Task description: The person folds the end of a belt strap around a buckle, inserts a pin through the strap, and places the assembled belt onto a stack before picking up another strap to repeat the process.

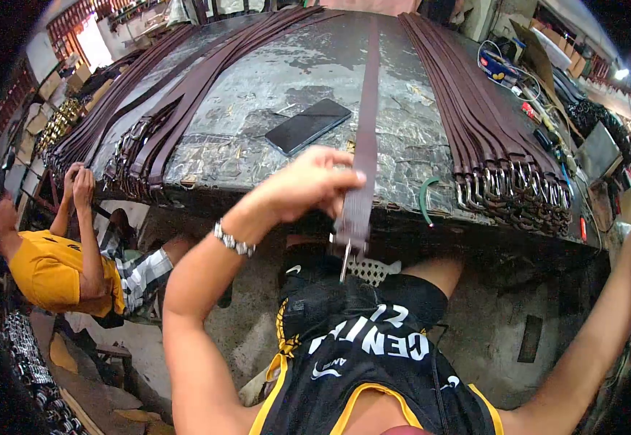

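My left hand (319,181), with a metal bracelet or watch on its wrist, grips the edge of a long dark brown strap (368,109) near its lower end. The strap runs from the far side of the table over the front edge, and a metal buckle with a prong (346,259) hangs from it above my lap. My right arm reaches out to the far right, where my right hand (630,206) is blurred at the frame's edge and its fingers cannot be made out.
A black phone (308,126) lies on the worn table (272,80). Buckled straps lie in bundles left (207,80) and right (467,101). A green curved piece (424,201) is at the front edge. Another person in yellow (51,268) sits at the left, hands by the table.
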The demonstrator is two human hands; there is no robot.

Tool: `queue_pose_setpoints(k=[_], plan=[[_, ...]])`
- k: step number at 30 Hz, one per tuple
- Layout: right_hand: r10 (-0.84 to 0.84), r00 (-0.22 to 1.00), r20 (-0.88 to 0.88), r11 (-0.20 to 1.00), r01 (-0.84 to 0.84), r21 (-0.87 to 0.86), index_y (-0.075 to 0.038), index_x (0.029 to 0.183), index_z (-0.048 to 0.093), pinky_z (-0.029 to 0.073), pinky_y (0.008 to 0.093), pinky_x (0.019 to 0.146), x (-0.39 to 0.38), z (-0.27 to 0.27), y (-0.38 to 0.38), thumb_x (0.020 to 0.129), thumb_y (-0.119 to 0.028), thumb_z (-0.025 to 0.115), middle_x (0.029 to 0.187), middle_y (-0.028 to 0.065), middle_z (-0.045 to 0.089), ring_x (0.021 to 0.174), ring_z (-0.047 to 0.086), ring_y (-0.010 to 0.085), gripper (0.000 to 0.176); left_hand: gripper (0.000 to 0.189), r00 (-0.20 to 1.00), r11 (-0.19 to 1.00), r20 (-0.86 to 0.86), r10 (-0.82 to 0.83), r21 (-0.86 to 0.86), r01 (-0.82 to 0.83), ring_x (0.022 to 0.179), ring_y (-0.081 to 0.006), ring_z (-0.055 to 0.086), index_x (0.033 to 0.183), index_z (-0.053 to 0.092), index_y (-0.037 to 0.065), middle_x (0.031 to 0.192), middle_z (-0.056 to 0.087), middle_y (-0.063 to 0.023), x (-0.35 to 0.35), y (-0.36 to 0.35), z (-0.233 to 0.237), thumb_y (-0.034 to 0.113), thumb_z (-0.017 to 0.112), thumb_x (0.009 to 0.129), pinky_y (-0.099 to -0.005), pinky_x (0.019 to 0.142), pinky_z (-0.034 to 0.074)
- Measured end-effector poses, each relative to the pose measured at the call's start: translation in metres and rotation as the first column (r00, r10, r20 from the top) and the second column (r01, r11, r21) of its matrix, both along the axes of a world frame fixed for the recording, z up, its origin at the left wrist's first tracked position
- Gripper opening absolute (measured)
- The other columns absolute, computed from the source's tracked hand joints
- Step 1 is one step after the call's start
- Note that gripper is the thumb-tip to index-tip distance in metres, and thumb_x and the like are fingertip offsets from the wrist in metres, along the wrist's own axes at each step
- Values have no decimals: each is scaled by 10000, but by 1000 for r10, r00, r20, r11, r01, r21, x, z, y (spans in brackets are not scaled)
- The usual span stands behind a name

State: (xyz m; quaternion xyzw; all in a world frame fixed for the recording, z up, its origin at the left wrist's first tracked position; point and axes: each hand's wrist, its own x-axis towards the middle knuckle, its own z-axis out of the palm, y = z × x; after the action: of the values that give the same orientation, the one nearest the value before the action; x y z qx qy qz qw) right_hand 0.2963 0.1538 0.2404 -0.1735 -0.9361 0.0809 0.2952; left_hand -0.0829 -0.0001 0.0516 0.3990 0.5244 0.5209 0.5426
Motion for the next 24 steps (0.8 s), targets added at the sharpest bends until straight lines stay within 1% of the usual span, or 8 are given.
queue_pose_setpoints(k=[6,11,13,16,17,19,22,24], plan=[[-48,999,-9,995,48,88,12,1027,710,569,405,641,24,-5,-34,967,-141,660,933,124,732,729,724,264,172,375,941,996,-327,85,15,-84,592,-61,643,1322,660,3,800,723,-7,-23,68,13,220,705,1020,-246,560,518],[-87,989,-120,986,102,134,9,1028,718,560,387,661,27,-1,-51,967,-130,663,943,114,732,741,720,259,162,688,759,971,-608,233,184,-151,653,-83,625,1533,452,-50,799,725,-53,-17,89,4,170,753,954,-268,593,505],[-97,976,-193,987,120,109,8,1028,722,557,379,669,20,-7,-53,966,-126,665,947,110,731,745,719,257,157,861,446,906,-791,420,388,-166,706,-197,678,1613,344,17,966,742,-147,-12,82,-2,166,795,895,-351,684,560],[-115,962,-250,992,123,20,6,1029,727,552,368,680,2,-32,-42,966,-119,667,953,104,731,752,717,254,152,836,161,747,-733,661,664,-44,861,-267,711,1615,377,84,1128,727,-192,-11,55,-16,169,789,892,-395,826,569],[-112,963,-245,994,112,-13,5,1029,728,550,364,684,-8,-44,-35,966,-117,668,955,102,731,755,716,253,150,667,205,730,-705,679,677,-93,925,-248,691,1511,513,44,1133,720,-193,-3,40,-11,180,776,913,-379,856,554],[-77,980,-185,996,67,-60,4,1029,732,547,356,692,-32,-75,-15,966,-113,669,959,99,730,759,715,251,146,369,237,778,-743,626,571,-264,784,-201,659,1223,683,-11,968,723,-154,9,13,-4,189,774,927,-341,744,536],[79,996,-36,997,-80,-14,4,1025,722,573,417,771,-77,-126,21,919,-69,713,1003,141,721,850,713,324,128,260,392,827,-755,525,345,-445,657,-147,586,960,699,-28,775,675,-95,36,-9,-6,215,786,933,-311,621,471],[189,982,2,969,-187,161,3,1024,721,565,430,865,-101,-143,39,889,-56,708,1075,149,704,995,691,346,148,297,370,830,-775,512,335,-446,588,-116,535,865,679,-20,653,608,-54,58,-11,-7,242,802,931,-304,554,413]])
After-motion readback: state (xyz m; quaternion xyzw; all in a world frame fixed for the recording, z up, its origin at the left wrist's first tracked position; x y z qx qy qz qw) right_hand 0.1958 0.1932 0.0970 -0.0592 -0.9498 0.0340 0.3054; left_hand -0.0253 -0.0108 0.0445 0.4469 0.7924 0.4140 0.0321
